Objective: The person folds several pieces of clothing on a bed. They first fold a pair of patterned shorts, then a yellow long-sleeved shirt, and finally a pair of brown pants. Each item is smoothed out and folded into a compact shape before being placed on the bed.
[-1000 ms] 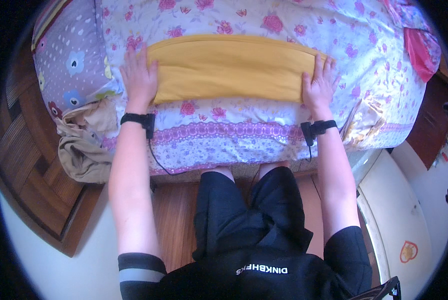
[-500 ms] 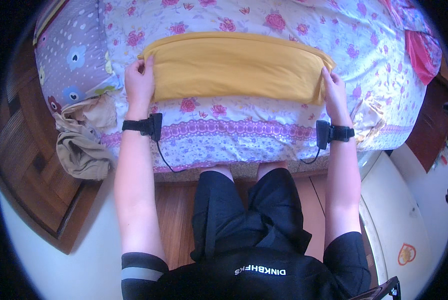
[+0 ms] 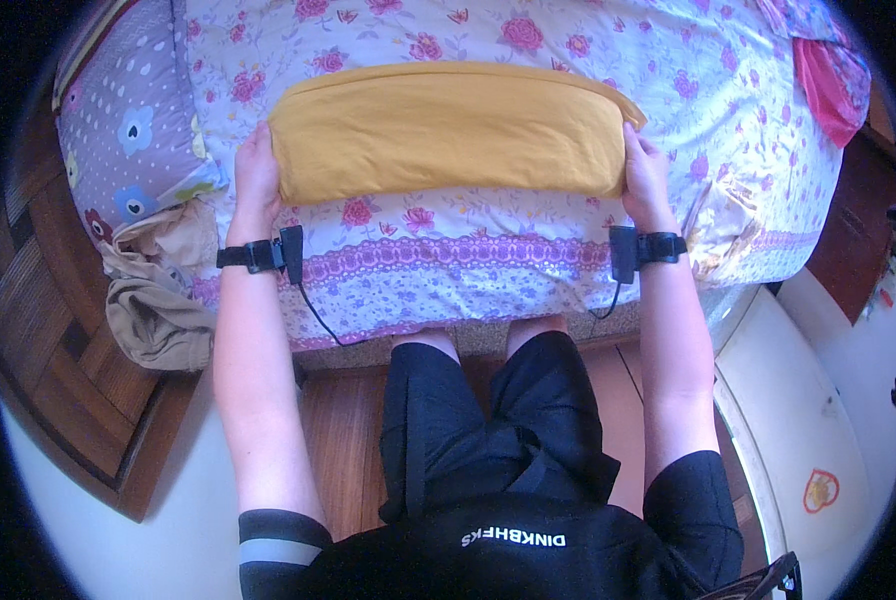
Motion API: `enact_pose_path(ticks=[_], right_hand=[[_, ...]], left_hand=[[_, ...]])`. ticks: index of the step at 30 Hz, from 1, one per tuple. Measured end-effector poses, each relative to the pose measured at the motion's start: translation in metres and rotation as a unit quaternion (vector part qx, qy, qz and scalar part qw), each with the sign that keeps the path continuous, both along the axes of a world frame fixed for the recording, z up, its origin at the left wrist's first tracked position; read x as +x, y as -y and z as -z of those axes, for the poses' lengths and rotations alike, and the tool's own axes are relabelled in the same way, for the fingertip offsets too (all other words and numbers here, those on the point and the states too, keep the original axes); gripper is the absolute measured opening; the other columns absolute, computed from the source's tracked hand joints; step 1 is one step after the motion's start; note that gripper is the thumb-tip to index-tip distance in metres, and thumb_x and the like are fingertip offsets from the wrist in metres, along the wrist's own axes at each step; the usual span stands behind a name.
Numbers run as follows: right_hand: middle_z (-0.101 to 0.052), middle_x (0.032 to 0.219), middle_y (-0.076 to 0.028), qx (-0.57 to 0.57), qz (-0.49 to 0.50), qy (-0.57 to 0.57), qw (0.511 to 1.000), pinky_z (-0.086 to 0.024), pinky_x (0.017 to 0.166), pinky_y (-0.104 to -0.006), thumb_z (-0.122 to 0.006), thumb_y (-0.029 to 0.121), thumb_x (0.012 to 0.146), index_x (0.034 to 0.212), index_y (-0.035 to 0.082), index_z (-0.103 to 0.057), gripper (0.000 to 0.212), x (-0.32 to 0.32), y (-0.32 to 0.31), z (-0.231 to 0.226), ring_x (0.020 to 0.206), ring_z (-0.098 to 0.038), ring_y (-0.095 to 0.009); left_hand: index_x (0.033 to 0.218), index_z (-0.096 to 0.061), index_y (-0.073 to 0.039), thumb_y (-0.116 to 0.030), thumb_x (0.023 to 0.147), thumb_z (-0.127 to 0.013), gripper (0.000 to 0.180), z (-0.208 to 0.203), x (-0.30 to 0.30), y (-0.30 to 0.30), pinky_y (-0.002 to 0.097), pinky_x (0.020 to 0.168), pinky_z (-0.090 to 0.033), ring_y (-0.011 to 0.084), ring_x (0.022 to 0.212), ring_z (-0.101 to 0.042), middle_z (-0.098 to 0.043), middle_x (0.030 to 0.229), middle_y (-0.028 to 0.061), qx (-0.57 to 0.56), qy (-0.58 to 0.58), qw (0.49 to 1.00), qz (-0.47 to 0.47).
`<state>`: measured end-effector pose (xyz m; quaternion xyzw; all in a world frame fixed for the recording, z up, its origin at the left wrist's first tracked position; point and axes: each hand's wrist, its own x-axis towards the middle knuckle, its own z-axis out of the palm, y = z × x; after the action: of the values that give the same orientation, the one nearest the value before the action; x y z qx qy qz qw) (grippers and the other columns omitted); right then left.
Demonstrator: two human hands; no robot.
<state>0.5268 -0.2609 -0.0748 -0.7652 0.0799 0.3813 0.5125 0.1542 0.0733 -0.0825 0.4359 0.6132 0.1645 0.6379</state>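
A folded yellow cloth (image 3: 450,135) lies in a long band across the flowered bedsheet, its far edge bowed and its surface lightly creased. Whether it is a garment does not show. My left hand (image 3: 256,175) holds the cloth's left end, with most of the fingers hidden beneath or behind it. At the other end my right hand (image 3: 646,180) grips the edge, thumb at the side; its remaining fingers are partly covered. A loose corner of cloth sticks out just beyond the right thumb.
The bedsheet (image 3: 468,265) has a purple lace-like band near the front edge. A patterned purple pillow (image 3: 133,130) and crumpled beige clothes (image 3: 158,310) are on the left. Red fabric (image 3: 828,95) lies far right, with a pale crumpled cloth (image 3: 723,215) nearer.
Both hands have shifted slightly within the view, to the left, along with the cloth and bed. The left hand's fingers now reach further under the cloth's end, which looks fuller.
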Motion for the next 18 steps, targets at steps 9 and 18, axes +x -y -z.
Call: enact_pose_path(ticks=[9, 18], right_hand=[[-0.070, 0.112, -0.024, -0.090, -0.175, 0.259, 0.946, -0.051, 0.093, -0.0392, -0.065, 0.040, 0.098, 0.121, -0.007, -0.063, 0.053, -0.024, -0.017, 0.007, 0.105, -0.068, -0.029], [-0.075, 0.101, -0.015, -0.091, -0.152, 0.184, 0.967, -0.054, 0.079, -0.0340, -0.070, 0.037, 0.096, 0.115, -0.003, -0.071, 0.045, -0.012, -0.015, -0.010, 0.089, -0.070, -0.020]], left_hand=[[0.126, -0.062, 0.004, -0.034, 0.105, -0.058, 0.043, -0.012, 0.011, 0.004, 0.0289, 0.086, -0.053, 0.0134, 0.101, -0.067, -0.071, 0.116, 0.0092, -0.003, 0.014, 0.997, 0.074], [0.121, -0.065, 0.004, -0.033, 0.105, -0.058, 0.041, -0.014, 0.002, -0.003, 0.0276, 0.083, -0.053, 0.0119, 0.095, -0.066, -0.072, 0.111, 0.0083, 0.033, -0.005, 0.996, 0.083]])
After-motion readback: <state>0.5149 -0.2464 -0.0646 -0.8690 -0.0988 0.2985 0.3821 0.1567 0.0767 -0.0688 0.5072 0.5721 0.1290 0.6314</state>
